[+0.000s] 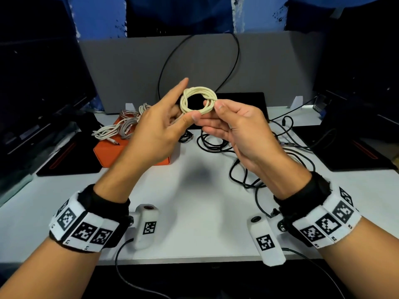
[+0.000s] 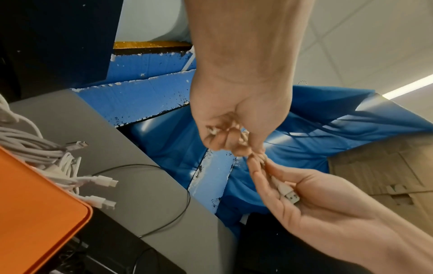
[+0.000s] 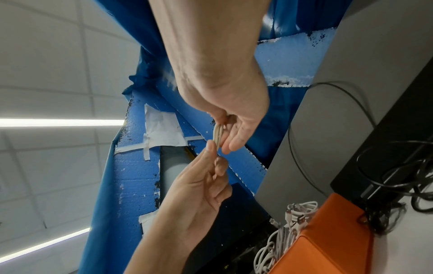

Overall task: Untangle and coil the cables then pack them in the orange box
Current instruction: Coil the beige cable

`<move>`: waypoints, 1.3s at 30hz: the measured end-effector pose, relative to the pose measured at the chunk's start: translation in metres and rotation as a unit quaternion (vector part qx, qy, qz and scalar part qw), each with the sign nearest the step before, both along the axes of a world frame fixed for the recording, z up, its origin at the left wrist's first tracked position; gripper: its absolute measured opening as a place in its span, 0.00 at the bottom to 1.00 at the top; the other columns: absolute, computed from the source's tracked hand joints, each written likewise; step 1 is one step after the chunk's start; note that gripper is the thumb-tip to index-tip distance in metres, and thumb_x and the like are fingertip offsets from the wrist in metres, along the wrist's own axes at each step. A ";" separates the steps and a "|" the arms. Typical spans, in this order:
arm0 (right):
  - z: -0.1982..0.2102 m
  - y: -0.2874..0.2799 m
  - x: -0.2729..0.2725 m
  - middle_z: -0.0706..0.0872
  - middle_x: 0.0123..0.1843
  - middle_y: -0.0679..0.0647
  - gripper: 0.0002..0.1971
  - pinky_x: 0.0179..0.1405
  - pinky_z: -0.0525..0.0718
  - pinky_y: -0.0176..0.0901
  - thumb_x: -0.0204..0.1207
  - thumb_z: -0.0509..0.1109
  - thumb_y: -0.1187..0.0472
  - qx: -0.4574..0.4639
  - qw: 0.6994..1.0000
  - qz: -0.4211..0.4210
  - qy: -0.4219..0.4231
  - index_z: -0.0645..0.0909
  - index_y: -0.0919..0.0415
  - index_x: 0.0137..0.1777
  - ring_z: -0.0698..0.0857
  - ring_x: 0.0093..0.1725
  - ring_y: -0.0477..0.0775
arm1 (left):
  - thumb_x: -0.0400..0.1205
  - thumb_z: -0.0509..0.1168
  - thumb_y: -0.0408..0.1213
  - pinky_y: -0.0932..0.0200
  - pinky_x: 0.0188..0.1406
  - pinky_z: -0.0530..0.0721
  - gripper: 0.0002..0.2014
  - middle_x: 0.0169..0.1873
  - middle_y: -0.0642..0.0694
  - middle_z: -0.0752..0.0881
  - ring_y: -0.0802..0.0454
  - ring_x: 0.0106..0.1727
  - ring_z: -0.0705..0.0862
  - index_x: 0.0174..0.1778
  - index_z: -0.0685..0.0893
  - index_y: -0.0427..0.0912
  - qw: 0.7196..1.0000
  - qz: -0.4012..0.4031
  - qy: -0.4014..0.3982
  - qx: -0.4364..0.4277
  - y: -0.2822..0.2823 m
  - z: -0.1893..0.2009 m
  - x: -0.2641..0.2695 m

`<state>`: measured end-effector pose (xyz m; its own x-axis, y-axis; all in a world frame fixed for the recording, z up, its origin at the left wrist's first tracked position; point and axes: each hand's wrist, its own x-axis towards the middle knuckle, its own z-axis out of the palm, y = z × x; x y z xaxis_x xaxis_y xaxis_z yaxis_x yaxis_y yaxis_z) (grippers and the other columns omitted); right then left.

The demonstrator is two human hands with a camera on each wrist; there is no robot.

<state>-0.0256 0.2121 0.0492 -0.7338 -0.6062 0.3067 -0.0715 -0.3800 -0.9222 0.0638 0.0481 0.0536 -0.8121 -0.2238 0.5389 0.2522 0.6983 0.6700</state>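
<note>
Evidently, you held the cream coil (image 1: 198, 100) above the tabletop (image 1: 194, 190), both hands, left hand (image 1: 160, 124) and right hand (image 1: 235, 128), pinching its rim so the loops could not spring apart before boxing.

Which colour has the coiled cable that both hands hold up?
The coiled cable is cream, nearly off-white. The head view shows it best.

Head looks down; wrists look up closely — all share orange box (image 1: 112, 153).

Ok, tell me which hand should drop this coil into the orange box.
Left, probably. The orange box sits on the left hand's side, while the right hand pinches the cream coil farther from it. Both hands hold the coil now.
</note>
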 end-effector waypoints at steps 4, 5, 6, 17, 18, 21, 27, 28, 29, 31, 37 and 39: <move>-0.004 -0.001 -0.004 0.96 0.50 0.57 0.13 0.49 0.89 0.37 0.92 0.61 0.63 0.021 0.999 -0.021 0.037 0.88 0.64 0.63 0.95 0.53 0.53 | 0.86 0.63 0.51 0.41 0.60 0.87 0.20 0.46 0.51 0.94 0.53 0.50 0.92 0.74 0.80 0.50 0.998 -0.014 -0.063 -0.011 -0.002 0.000 -0.002; -0.005 -0.001 -0.003 0.96 0.51 0.56 0.13 0.51 0.89 0.37 0.92 0.61 0.64 0.024 0.999 -0.020 0.041 0.88 0.63 0.63 0.95 0.53 0.52 | 0.86 0.64 0.51 0.41 0.64 0.86 0.18 0.49 0.53 0.94 0.56 0.54 0.92 0.70 0.82 0.51 0.998 -0.004 -0.067 -0.010 -0.001 0.000 -0.002; -0.007 -0.002 -0.003 0.96 0.52 0.56 0.13 0.53 0.89 0.37 0.92 0.61 0.64 0.025 0.999 -0.018 0.044 0.88 0.63 0.64 0.95 0.54 0.52 | 0.86 0.64 0.50 0.42 0.65 0.85 0.16 0.51 0.55 0.94 0.58 0.56 0.91 0.68 0.84 0.52 0.998 0.008 -0.067 -0.005 -0.001 0.000 -0.002; -0.011 -0.006 -0.001 0.94 0.58 0.54 0.12 0.54 0.90 0.42 0.91 0.63 0.61 0.031 0.999 0.024 -0.027 0.87 0.59 0.65 0.93 0.59 0.55 | 0.84 0.71 0.29 0.61 0.50 0.90 0.06 0.43 0.43 0.94 0.52 0.44 0.92 0.53 0.91 0.43 0.962 -0.018 -0.074 0.262 0.000 0.006 -0.002; -0.010 -0.006 -0.001 0.94 0.56 0.54 0.11 0.52 0.91 0.43 0.91 0.63 0.61 0.022 0.998 0.036 -0.048 0.87 0.58 0.64 0.94 0.57 0.56 | 0.84 0.70 0.30 0.61 0.49 0.90 0.06 0.44 0.43 0.94 0.52 0.45 0.92 0.54 0.90 0.41 0.954 -0.034 -0.078 0.289 -0.001 0.006 -0.003; -0.008 -0.005 -0.002 0.94 0.54 0.58 0.11 0.43 0.91 0.41 0.90 0.65 0.61 0.005 0.995 0.040 -0.089 0.88 0.60 0.63 0.95 0.49 0.56 | 0.85 0.69 0.30 0.62 0.47 0.91 0.07 0.49 0.40 0.93 0.50 0.47 0.93 0.57 0.89 0.37 0.933 -0.060 -0.083 0.345 -0.001 0.003 -0.005; -0.014 -0.006 -0.009 0.93 0.59 0.65 0.13 0.42 0.93 0.45 0.89 0.67 0.59 0.042 0.990 0.043 -0.128 0.86 0.64 0.68 0.95 0.49 0.62 | 0.85 0.71 0.36 0.58 0.47 0.91 0.06 0.49 0.41 0.94 0.48 0.45 0.93 0.53 0.91 0.40 0.948 -0.049 -0.125 0.289 -0.003 0.004 -0.004; -0.014 -0.006 -0.009 0.94 0.56 0.64 0.13 0.42 0.93 0.45 0.89 0.67 0.59 0.050 0.990 0.046 -0.126 0.86 0.63 0.67 0.96 0.48 0.62 | 0.85 0.71 0.39 0.58 0.47 0.91 0.07 0.48 0.41 0.93 0.49 0.43 0.92 0.53 0.91 0.40 0.951 -0.042 -0.129 0.278 -0.005 0.005 -0.003; -0.015 -0.006 -0.009 0.94 0.54 0.62 0.12 0.41 0.94 0.44 0.89 0.67 0.59 0.056 0.990 0.047 -0.122 0.86 0.62 0.66 0.96 0.46 0.61 | 0.85 0.71 0.41 0.57 0.47 0.90 0.09 0.47 0.41 0.92 0.50 0.42 0.91 0.53 0.91 0.40 0.953 -0.034 -0.128 0.271 -0.007 0.006 -0.003; -0.016 -0.007 -0.010 0.95 0.53 0.62 0.12 0.41 0.94 0.44 0.89 0.67 0.58 0.068 0.991 0.041 -0.107 0.86 0.63 0.66 0.96 0.43 0.60 | 0.85 0.71 0.42 0.57 0.44 0.90 0.09 0.47 0.40 0.92 0.49 0.41 0.92 0.53 0.91 0.41 0.954 -0.025 -0.120 0.274 -0.011 0.009 -0.001; -0.019 -0.010 -0.008 0.94 0.54 0.63 0.12 0.47 0.93 0.51 0.90 0.65 0.54 0.086 0.990 0.060 -0.096 0.84 0.58 0.65 0.95 0.46 0.63 | 0.87 0.66 0.27 0.61 0.39 0.91 0.04 0.49 0.37 0.92 0.44 0.44 0.95 0.53 0.86 0.38 0.928 -0.054 -0.097 0.356 -0.007 0.002 -0.005; -0.019 -0.010 -0.007 0.95 0.50 0.61 0.10 0.40 0.94 0.46 0.90 0.66 0.55 0.088 0.990 0.053 -0.096 0.84 0.58 0.62 0.94 0.40 0.59 | 0.87 0.67 0.28 0.60 0.39 0.91 0.04 0.47 0.37 0.93 0.45 0.42 0.94 0.53 0.86 0.38 0.928 -0.054 -0.117 0.349 -0.009 -0.001 -0.007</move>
